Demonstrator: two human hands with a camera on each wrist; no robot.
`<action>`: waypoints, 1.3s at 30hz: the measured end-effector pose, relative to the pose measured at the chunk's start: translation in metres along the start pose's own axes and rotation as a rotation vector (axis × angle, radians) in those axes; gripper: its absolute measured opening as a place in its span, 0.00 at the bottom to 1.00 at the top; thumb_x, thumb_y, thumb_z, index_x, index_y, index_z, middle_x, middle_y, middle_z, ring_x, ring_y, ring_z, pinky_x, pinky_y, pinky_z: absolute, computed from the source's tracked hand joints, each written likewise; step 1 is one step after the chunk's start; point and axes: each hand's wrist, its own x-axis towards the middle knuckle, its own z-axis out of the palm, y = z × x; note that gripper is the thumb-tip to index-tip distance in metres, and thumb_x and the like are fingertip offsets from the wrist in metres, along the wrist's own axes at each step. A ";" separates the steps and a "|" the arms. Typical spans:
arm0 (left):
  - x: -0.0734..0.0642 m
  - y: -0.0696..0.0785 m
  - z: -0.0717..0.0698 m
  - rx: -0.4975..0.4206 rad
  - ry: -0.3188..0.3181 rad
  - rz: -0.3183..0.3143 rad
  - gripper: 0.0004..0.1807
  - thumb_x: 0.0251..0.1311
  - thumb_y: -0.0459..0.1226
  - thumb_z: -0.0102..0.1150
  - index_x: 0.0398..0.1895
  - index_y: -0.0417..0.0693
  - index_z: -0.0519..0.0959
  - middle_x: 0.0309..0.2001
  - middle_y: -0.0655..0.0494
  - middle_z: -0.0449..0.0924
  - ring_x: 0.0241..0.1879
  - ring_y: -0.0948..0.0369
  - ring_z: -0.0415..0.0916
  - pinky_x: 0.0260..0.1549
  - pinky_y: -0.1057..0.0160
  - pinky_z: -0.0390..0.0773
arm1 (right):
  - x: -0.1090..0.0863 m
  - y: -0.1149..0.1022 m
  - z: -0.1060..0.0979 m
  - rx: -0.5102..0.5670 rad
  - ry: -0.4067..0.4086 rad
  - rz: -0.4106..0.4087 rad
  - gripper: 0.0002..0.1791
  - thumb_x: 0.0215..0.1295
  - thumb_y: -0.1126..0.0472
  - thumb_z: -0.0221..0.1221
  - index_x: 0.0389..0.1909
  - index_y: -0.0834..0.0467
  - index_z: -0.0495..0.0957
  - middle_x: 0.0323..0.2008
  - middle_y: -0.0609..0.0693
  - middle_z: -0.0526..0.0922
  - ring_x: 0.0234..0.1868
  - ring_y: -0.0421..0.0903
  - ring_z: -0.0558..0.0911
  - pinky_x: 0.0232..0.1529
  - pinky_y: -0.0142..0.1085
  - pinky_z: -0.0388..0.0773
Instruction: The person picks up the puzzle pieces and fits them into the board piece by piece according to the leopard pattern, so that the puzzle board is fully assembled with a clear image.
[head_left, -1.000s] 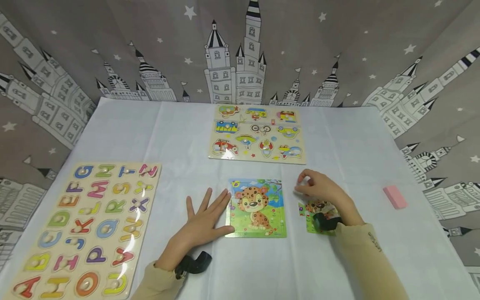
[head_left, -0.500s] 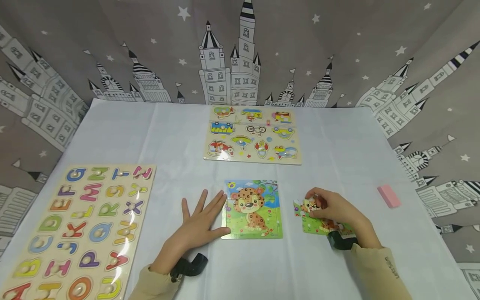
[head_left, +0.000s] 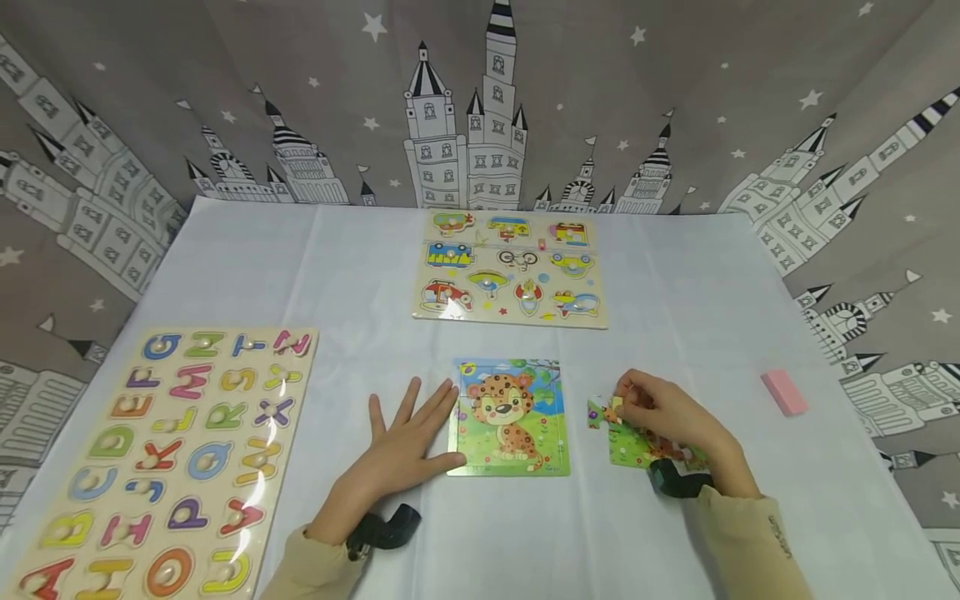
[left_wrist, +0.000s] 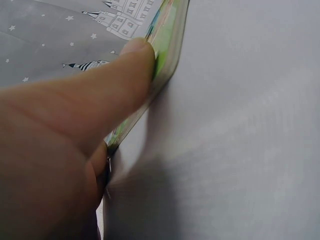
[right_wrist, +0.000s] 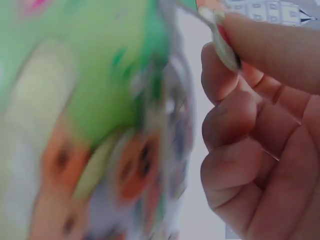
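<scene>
The left hand (head_left: 401,457) lies palm down on the surface (head_left: 375,283), its fingers straight and spread, holding nothing. Its fingertips touch the left edge of the leopard puzzle (head_left: 480,457), and its thumb rests on the near left corner. The puzzle lies flat in the middle of the surface, between the two hands, the leopard upright as the person sees it

The right hand (head_left: 667,410) is to the right of the puzzle, apart from it. Thumb and forefinger are closed in a pinch on a thin piece (right_wrist: 226,49), while the other fingers curl in behind. The right wrist view is blurred and shows the piece nearly edge-on, so its print is hard to make out. Under and beside this hand lie loose pieces (head_left: 627,450), green with spotted orange parts, some hidden by the hand

Behind the puzzle is the vehicle board (head_left: 510,283); to the far left, the letter board (head_left: 176,481); to the far right, a pink block (head_left: 784,392). A grey castle-print curtain (head_left: 277,42) hangs behind
</scene>
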 end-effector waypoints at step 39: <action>-0.001 -0.003 0.001 0.020 0.000 0.005 0.47 0.52 0.65 0.48 0.71 0.56 0.47 0.70 0.63 0.40 0.68 0.49 0.26 0.50 0.35 0.16 | 0.076 -0.101 0.103 -0.091 0.053 0.031 0.13 0.58 0.55 0.60 0.34 0.59 0.68 0.16 0.47 0.65 0.14 0.40 0.62 0.15 0.31 0.58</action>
